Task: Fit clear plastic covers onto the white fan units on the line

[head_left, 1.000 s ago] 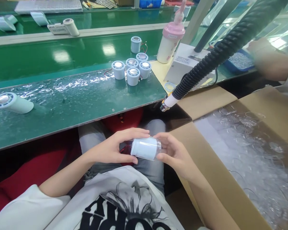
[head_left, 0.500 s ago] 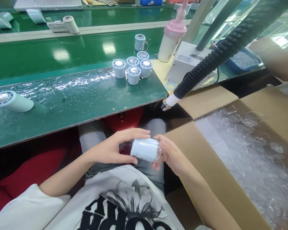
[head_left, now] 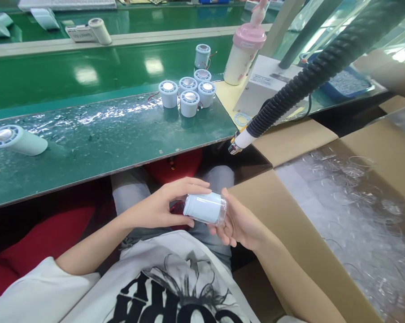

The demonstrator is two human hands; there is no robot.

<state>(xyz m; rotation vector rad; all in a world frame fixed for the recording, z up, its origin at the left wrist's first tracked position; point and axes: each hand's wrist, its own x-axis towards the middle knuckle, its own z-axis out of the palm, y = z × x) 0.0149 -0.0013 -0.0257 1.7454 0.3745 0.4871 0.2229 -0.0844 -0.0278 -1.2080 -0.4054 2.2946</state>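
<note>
Over my lap, a light-blue cylinder (head_left: 204, 207) lies on its side inside a clear plastic cover (head_left: 222, 211). My left hand (head_left: 168, 204) grips its left end, with the thumb below and the fingers above. At the clear end, my right hand (head_left: 234, 222) rests against the cover, its thumb up and its fingers curled underneath. Dark red wires (head_left: 177, 207) show between the cylinder and my left palm. Several similar light-blue cylinders (head_left: 189, 104) stand grouped on the green bench, with round silver centres and thin wires. Another cylinder (head_left: 23, 141) lies on its side at the left.
To the right, an open cardboard box (head_left: 256, 197) contains many clear plastic pieces (head_left: 363, 224). A black flexible hose (head_left: 289, 94) with a metal nozzle (head_left: 235, 147) hangs over the bench edge. Behind are a pink-lidded bottle (head_left: 244, 54), a blue tray (head_left: 346, 85) and another person's arm (head_left: 390, 72).
My right hand has shifted from pinching the clear end to cupping it, with the fingers lower and the palm more open. My left hand and the cylinder have barely moved.
</note>
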